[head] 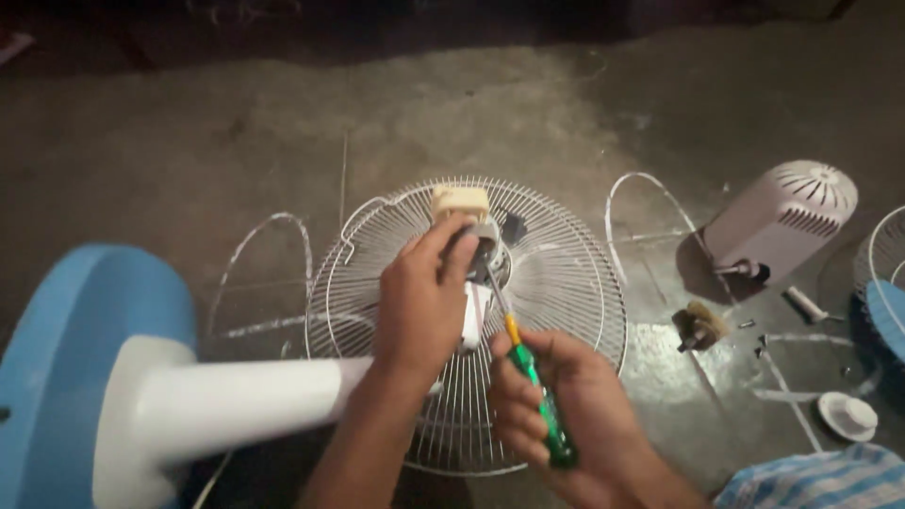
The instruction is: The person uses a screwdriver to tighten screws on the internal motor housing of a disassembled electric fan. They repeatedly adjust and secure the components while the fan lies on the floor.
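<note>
At nine o'clock lies a blue fan base, with a white stand pole running from it toward the centre. The left hand is closed around the fan motor at the middle of the round wire guard, which lies flat on the concrete floor. At six o'clock from the motor, the right hand grips a green-handled screwdriver, its shaft angled up toward eleven o'clock with the tip at the motor. At three o'clock sit a small brush and loose screws, then a white vented motor cover at two o'clock. A small white cap rests at four o'clock, beside striped cloth.
</note>
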